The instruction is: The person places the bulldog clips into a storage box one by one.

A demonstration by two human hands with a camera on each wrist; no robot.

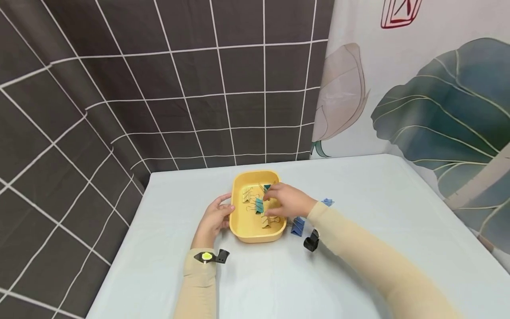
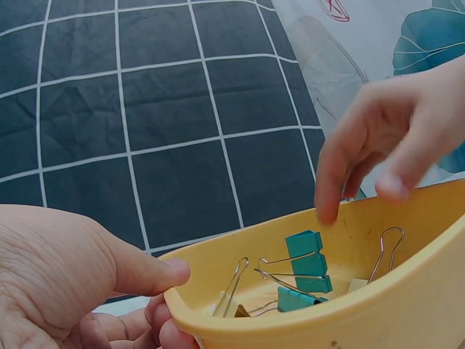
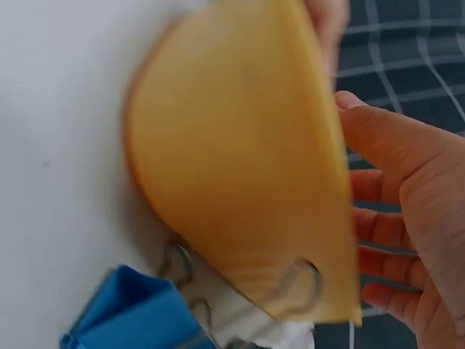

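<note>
Yellow tray (image 1: pixel 255 237) on the white table (image 1: pixel 255 283), teal clips (image 1: pixel 259 205) and pale yellow clips (image 1: pixel 266 223) inside; blue clips (image 1: pixel 297 226) outside, on its right. Left hand (image 1: pixel 215 217) pinches the tray's left rim, thumb on top, fingers beneath. Right hand (image 1: pixel 290 200) is over the right side — fingers apart, no clip visible between them. Tray looks light, stiff, probably slides easily; rim is the right hold. Clips should be light, tough, springy — take the body sides, since wire handles likely swing.
</note>
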